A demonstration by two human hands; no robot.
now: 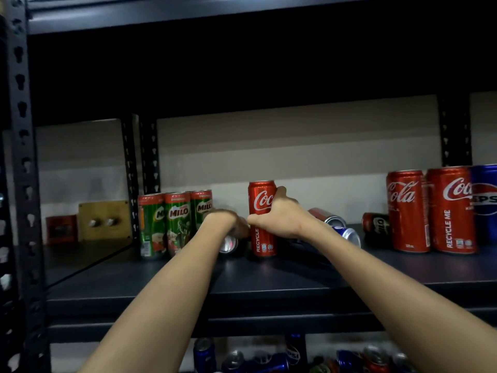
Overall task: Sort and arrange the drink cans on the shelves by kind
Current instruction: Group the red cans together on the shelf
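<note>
My right hand [277, 214] grips an upright red Coca-Cola can [262, 200] standing on the dark shelf [269, 278]. Just left of it, my left hand [228, 220] reaches down over a can lying on its side [228, 244], fingers curled on it; only its silver end shows. Three green Milo cans [176, 222] stand in a row at the left. Behind my right wrist lie a red can [326, 215] and a blue can [348, 234]. At the right stand two Coca-Cola cans [430, 211], a blue Pepsi can [485, 203], and a dark Milo can on its side [376, 224].
A black slotted upright [25, 184] frames the left edge, and the shelf above [215, 12] hangs overhead. Beyond the rack at the left sit a wooden box with two knobs [103, 220] and a red box [61, 228]. Several mixed cans [295, 356] lie on the shelf below.
</note>
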